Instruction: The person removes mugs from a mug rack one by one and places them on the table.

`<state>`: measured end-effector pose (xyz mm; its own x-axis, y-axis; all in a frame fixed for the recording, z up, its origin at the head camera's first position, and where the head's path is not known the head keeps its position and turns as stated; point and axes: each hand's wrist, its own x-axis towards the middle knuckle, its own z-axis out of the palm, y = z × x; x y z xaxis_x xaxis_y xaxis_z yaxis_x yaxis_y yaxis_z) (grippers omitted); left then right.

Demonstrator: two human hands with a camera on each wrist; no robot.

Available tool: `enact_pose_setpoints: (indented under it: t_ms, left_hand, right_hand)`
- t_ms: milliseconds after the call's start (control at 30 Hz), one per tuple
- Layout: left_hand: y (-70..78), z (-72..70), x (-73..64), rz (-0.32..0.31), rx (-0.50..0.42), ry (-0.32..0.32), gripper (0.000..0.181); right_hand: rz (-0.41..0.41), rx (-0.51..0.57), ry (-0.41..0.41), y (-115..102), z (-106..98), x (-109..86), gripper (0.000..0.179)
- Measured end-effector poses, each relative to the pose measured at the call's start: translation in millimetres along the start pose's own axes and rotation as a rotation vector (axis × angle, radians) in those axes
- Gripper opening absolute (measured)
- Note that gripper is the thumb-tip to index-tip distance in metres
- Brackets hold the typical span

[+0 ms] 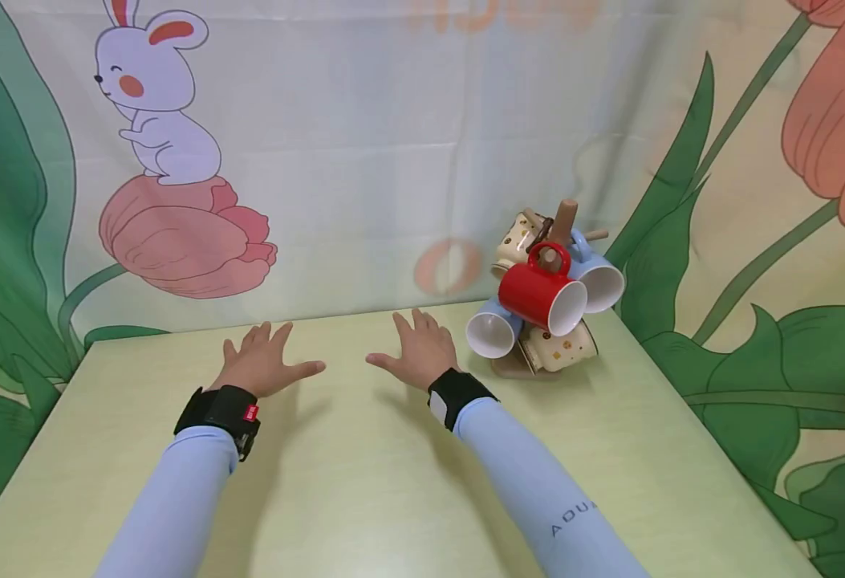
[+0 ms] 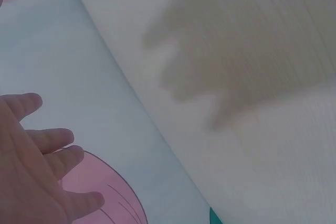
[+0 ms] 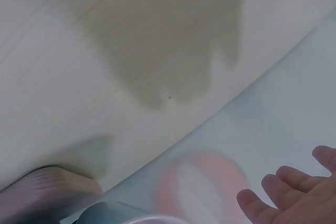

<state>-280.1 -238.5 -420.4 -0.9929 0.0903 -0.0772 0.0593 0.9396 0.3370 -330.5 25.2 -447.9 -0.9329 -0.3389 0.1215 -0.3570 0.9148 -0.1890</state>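
Observation:
In the head view my left hand (image 1: 254,365) is held over the table with its fingers spread, and it holds nothing. The left wrist view shows the same hand (image 2: 31,166) with fingers extended and its shadow on the tabletop. My right hand (image 1: 422,353) is also spread and holds nothing. It is nearest to a wooden mug tree (image 1: 565,221) on its right. On the tree hang a red mug (image 1: 534,297), a light blue mug (image 1: 599,281), a lower blue mug (image 1: 494,327), a patterned cream mug (image 1: 517,241) and another cream mug (image 1: 559,347).
The pale tabletop (image 1: 343,482) ends at a printed cloth backdrop (image 1: 350,160) with a rabbit and flowers. The mug tree stands near the table's back right corner. In the right wrist view, part of its wooden base (image 3: 58,190) shows at lower left.

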Motion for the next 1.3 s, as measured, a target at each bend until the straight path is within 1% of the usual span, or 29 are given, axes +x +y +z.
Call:
enact_pose_setpoints:
  t_ms: [167, 267, 433, 633, 767, 933, 1133, 1300]
  left_hand:
    - [8.0, -4.0, 0.3, 0.012, -0.006, 0.016, 0.109]
    - [13.3, -5.9, -2.0, 0.014, -0.008, 0.025, 0.108]
    - [21.1, -9.0, -8.7, 0.021, -0.011, 0.046, 0.108]
    - [27.1, -9.4, -20.2, 0.04, -0.032, 0.07, 0.109]
    - [30.0, -6.8, -28.0, 0.048, -0.052, 0.081, 0.109]
    - [37.7, -4.2, -38.5, 0.051, -0.083, 0.084, 0.108]
    - [46.4, -1.6, -52.5, 0.06, -0.116, 0.1, 0.108]
    - [50.5, 0.8, -61.4, 0.058, -0.156, 0.102, 0.109]
  right_hand:
    - [-0.023, 0.073, 0.07, -2.3, -6.5, -5.5, 0.091]
    - [-0.017, 0.124, 0.078, -4.3, -14.3, -11.2, 0.09]
    - [-0.022, 0.16, 0.089, -6.4, -26.1, -21.5, 0.089]
    - [-0.03, 0.196, 0.111, -4.4, -27.8, -31.8, 0.09]
    - [-0.007, 0.245, 0.112, -3.5, -29.9, -40.4, 0.09]
    - [0.022, 0.305, 0.132, -2.0, -35.2, -53.6, 0.088]
    - [0.069, 0.404, 0.176, 2.6, -35.0, -70.5, 0.088]
    - [0.109, 0.491, 0.211, 8.2, -37.4, -83.5, 0.087]
